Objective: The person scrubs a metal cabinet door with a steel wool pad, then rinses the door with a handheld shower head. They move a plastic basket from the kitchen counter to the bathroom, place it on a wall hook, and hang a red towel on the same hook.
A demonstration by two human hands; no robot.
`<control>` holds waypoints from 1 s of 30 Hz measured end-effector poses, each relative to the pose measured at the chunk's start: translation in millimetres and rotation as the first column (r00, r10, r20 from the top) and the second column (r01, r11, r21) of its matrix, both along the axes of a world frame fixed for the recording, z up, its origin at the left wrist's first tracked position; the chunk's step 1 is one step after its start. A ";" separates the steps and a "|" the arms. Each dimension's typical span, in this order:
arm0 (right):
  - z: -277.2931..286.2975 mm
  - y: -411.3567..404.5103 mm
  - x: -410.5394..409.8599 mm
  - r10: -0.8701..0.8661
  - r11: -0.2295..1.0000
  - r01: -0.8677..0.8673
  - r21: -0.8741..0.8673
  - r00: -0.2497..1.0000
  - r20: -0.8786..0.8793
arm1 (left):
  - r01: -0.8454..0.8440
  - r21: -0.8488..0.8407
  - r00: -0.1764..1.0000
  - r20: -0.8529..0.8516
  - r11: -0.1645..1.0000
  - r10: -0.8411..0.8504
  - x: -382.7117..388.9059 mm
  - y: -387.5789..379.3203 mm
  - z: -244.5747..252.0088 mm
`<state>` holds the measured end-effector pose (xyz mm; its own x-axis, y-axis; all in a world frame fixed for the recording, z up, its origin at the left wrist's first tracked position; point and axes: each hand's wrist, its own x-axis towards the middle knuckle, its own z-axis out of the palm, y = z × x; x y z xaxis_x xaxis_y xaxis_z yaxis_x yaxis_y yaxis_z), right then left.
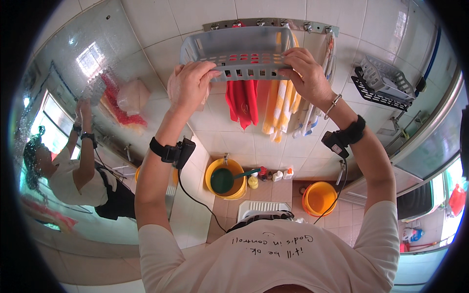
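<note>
A grey plastic basket (238, 39) with slotted sides is held up in front of the tiled wall. My left hand (192, 82) grips its near left corner, the thumb along the rim. At the near right corner my right hand (306, 75) has hold of the same basket. Through its slots, parts of a red cloth (242, 99) show. Behind and below the basket hang that red cloth and a yellow-and-white towel (281, 108). A pale pink item (172, 88), partly hidden by my left hand, is beside the basket's left end.
A metal hook rail (271, 25) runs along the wall, with a patterned towel (327, 55) at its right. A corner shelf (381, 97) bears another grey basket (388, 80). Below are yellow buckets (238, 192) (320, 199), a green dipper (222, 181), bottles (277, 175) and a squat toilet (263, 206). A mirror (91, 121) covers the left wall.
</note>
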<state>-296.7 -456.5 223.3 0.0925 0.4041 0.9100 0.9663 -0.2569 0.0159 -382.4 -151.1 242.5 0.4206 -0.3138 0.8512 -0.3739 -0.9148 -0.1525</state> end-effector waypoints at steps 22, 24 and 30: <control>-2.4 8.7 -22.0 -0.011 1.000 0.011 0.012 1.000 0.003 | 0.004 -0.019 0.999 0.042 1.000 -0.003 -16.2 5.6 -4.9; -2.8 11.7 -25.0 -0.015 1.000 0.015 0.013 1.000 0.012 | 0.029 -0.017 0.998 0.056 0.999 -0.028 -16.8 9.0 -5.1; -6.2 20.8 -37.6 -0.041 0.999 0.041 0.015 0.999 -0.015 | 0.075 -0.009 0.997 0.011 0.997 -0.075 -21.2 22.0 -2.8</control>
